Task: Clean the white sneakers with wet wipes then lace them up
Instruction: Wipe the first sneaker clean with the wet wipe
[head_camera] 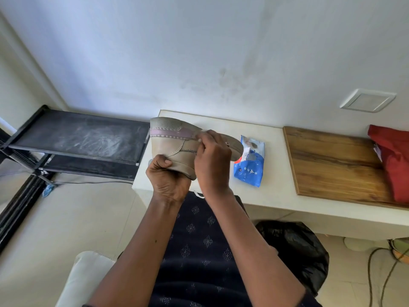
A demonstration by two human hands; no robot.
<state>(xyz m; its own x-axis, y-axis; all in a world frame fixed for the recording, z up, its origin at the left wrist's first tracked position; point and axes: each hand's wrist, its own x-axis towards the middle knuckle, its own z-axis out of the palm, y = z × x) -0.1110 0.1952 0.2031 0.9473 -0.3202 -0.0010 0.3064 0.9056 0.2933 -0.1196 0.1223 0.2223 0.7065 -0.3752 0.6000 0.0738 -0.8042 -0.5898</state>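
I hold the sneaker (174, 142) on its side, sole turned up and away from me, over the near left corner of the desk (276, 191). My left hand (168, 180) grips the sneaker's lower edge from beneath, fingers curled round it. My right hand (213, 160) sits on the sneaker's right half, its fingers (204, 140) bunched together and pinching a small pale scrap (199, 138) against the purple strip below the sole. A blue wipes pack (250, 171) lies just right of the sneaker.
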